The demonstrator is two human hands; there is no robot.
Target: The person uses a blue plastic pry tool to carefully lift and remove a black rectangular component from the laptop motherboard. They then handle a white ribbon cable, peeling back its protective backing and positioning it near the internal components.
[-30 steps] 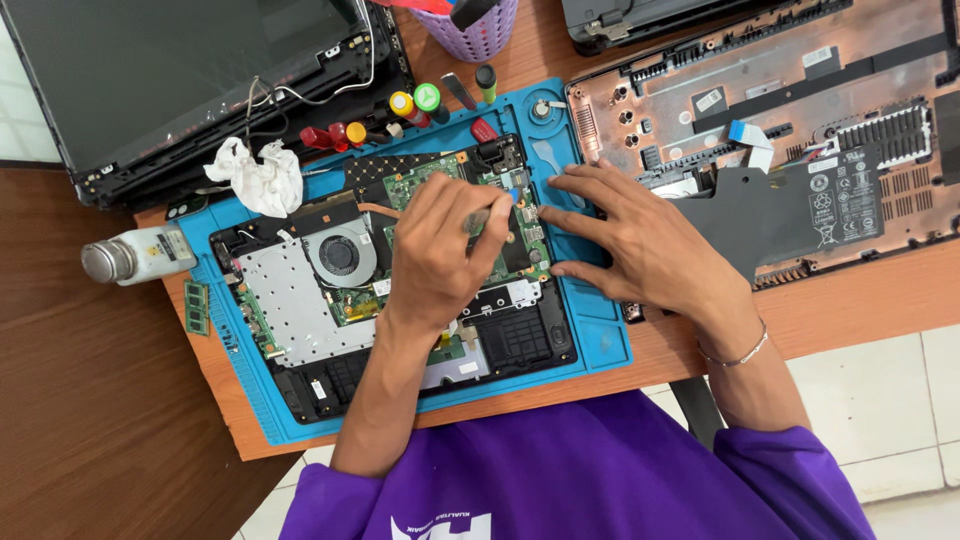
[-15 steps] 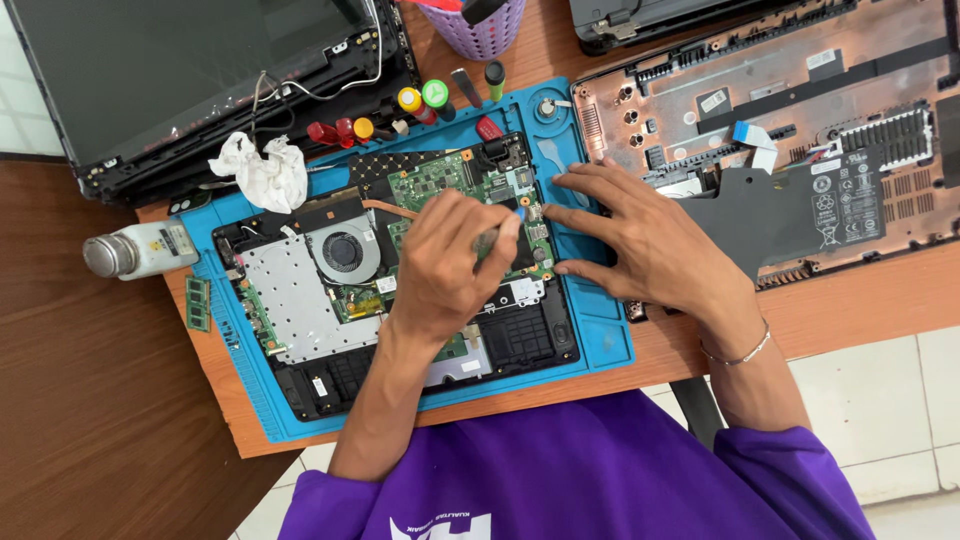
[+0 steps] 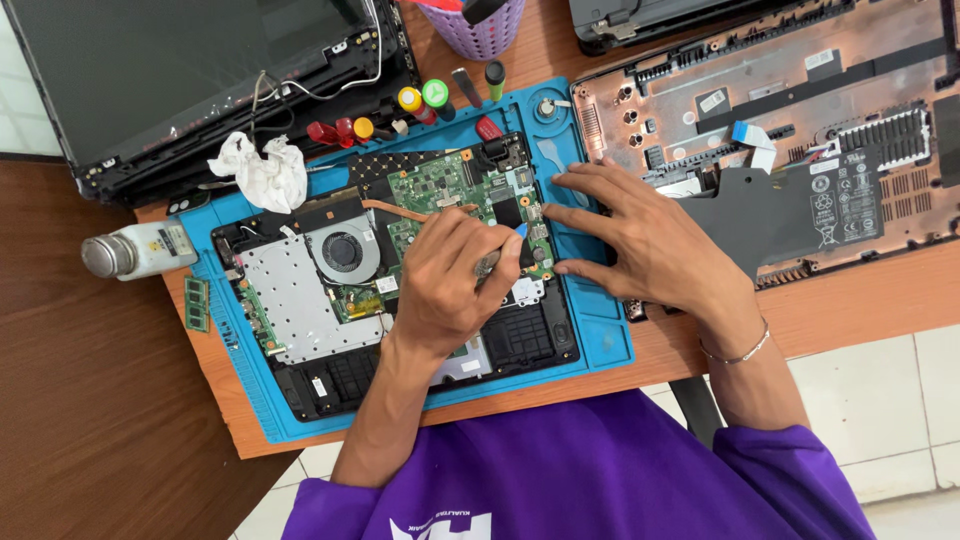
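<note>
An opened laptop base with a green motherboard (image 3: pixel 440 185), a round fan (image 3: pixel 343 251) and a copper heat pipe lies on a blue work mat (image 3: pixel 600 340). My left hand (image 3: pixel 445 290) is over the middle of the board, closed around a thin tool with a blue tip (image 3: pixel 520 231) that points at the board's right part. My right hand (image 3: pixel 650 245) rests beside it with fingers spread. Its fingertips touch the board's right edge and the mat. A thin bracelet is on the right wrist.
A detached laptop screen (image 3: pixel 170 70) lies at the back left and a bare laptop shell (image 3: pixel 800 90) at the right. Crumpled tissue (image 3: pixel 262 170), a white bottle (image 3: pixel 140 250), a memory stick (image 3: pixel 196 303), colour-capped screwdrivers (image 3: pixel 420 97) and a purple basket (image 3: pixel 480 25) surround the mat.
My left hand has shifted slightly over the board with the tool, its tip now near my right fingertips. The right hand has stayed on the board's right edge.
</note>
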